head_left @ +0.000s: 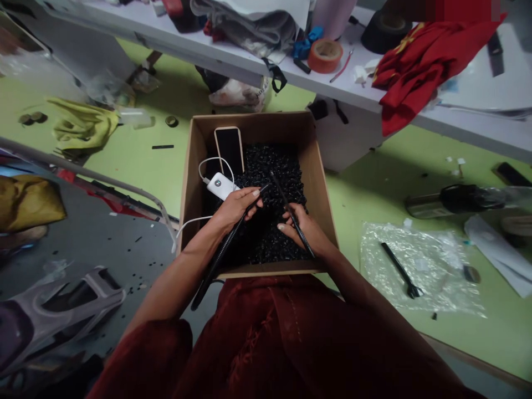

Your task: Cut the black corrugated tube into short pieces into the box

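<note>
My left hand (236, 208) is shut around a long, ribbed black plastic strip (222, 249) that runs from the box out past my lap. My right hand (301, 228) grips a thin black rod (293, 213) that slants across the box. Both hands are over a cardboard box (257, 124) filled with small black plastic pieces (266, 238). A white power bank (220, 186) with a white cable (211, 166) lies close to my left hand, and a phone (228, 149) leans against the box's far wall.
A similar black part (401, 270) lies on clear plastic wrap (419, 266) on the green floor to the right. Behind the box stands a white shelf holding red cloth (428, 69) and tape (325, 55). A metal rail (103, 180) crosses the left.
</note>
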Demonstrator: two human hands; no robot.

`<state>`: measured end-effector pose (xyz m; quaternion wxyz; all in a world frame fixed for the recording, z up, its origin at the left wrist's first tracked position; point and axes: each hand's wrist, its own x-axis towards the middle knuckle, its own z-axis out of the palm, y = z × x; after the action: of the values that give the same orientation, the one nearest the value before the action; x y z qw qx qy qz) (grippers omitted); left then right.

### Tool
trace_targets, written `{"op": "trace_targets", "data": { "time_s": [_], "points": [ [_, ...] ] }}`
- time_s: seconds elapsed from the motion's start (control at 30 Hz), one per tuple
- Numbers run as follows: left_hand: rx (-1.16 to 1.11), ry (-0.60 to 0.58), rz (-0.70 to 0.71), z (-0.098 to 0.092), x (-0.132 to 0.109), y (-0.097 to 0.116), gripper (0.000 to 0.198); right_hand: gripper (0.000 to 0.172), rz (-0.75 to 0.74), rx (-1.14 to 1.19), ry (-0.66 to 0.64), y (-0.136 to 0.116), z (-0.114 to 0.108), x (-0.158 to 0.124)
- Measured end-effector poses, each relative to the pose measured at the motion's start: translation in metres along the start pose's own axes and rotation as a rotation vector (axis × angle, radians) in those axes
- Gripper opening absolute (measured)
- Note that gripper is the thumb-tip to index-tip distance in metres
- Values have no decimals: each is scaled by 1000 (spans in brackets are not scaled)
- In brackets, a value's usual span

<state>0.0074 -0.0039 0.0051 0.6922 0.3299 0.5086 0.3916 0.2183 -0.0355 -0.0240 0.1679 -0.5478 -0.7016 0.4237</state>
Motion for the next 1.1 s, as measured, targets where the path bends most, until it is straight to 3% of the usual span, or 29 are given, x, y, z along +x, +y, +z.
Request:
{"op": "trace_targets", "data": {
  "time_s": [0.4,0.8,1.1],
  "points": [
    [77,-16,-10,3,3,-7,19,52,6,-89,-79,-8,2,0],
    [132,-55,9,1,9,-17,21,38,20,-86,-116,-13,-1,2],
    [111,-43,-40,4,9,-17,19,22,-7,-173,-52,-6,1,3]
  ]
}}
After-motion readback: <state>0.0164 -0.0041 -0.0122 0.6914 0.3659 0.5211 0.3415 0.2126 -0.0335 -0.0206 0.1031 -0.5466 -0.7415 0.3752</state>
